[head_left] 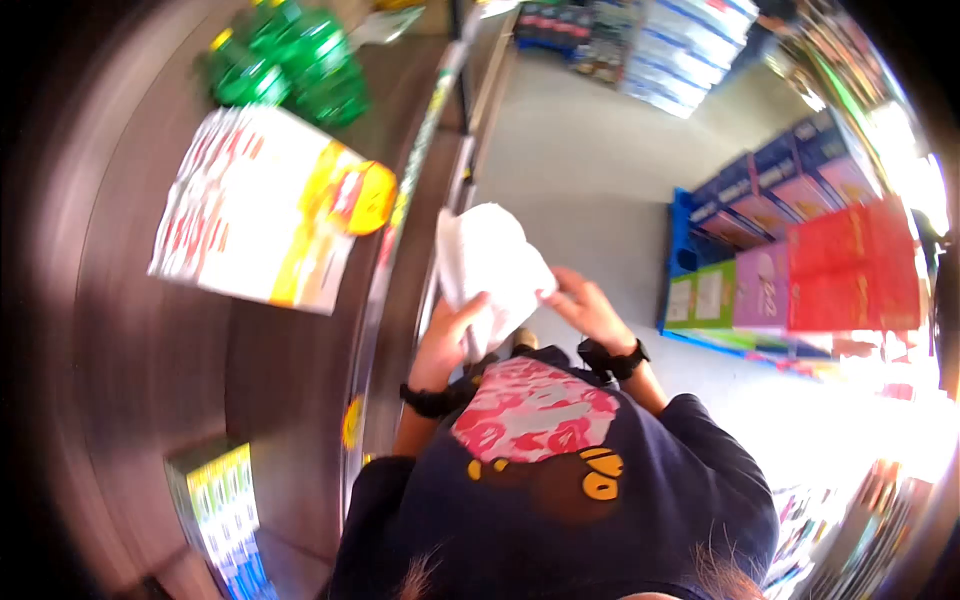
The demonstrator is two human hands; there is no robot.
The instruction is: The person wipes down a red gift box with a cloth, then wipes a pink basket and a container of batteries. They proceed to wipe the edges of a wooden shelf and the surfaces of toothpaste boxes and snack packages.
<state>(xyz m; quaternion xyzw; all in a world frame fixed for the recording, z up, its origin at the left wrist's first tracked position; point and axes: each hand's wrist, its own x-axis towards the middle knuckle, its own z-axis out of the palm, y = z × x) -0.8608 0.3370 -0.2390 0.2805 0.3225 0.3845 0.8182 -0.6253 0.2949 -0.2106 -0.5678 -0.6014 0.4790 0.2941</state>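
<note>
A soft-looking, folded white cloth or paper (492, 262) is held up in front of my chest; blur hides which it is. My left hand (443, 338) is closed on its lower left side, with the thumb lying across the front. At its right edge, the fingertips of my right hand (592, 312) pinch the corner. Dark bands circle both wrists. Just left of my left hand runs the edge of a brown shelf (300, 380).
Green bottles (305, 60) and a white-and-yellow carton (265, 210) stand on the shelf, with a blue-and-yellow box (228, 510) nearer me. Across the grey floor (580, 140), a blue pallet (672, 250) carries a red box (850, 265) and other cartons. Wrapped packs (685, 50) are stacked farther back.
</note>
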